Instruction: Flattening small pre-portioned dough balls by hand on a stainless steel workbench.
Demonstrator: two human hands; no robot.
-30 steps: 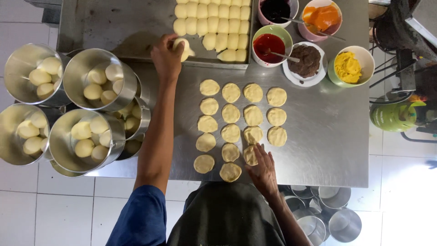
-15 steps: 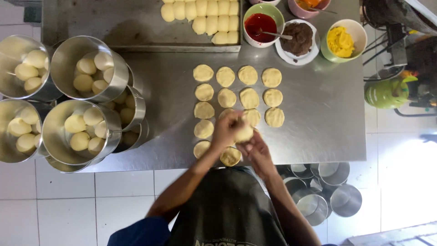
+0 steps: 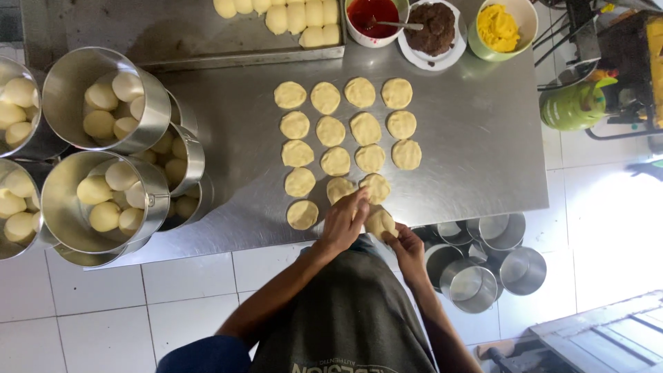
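Change: half a second ago both my hands met over a dough ball above the front row; now they sit lower, at the near table edge, and the dough in them is flatter.
Left hand: my left hand lies with fingers bent over the near side of the dough piece, pressing on it.
Right hand: my right hand pinches the same piece from below, fingertips closed on its edge.
Dough piece: pale, half-flattened, between both hands, just over the front rim of the steel table, below the last disc of the third column.
Flattened discs: the dough discs lie in four columns mid-table, close together but mostly apart.
Open room: bare steel to the right of the discs, out to the table's right edge; a narrower strip on their left.
Left edge: steel pots of dough balls crowd the left side, some overhanging the tiled floor.
Far edge: baking tray with dough balls, then bowls of red sauce, brown filling and yellow filling.
Under the front-right corner: empty steel pots on the floor.
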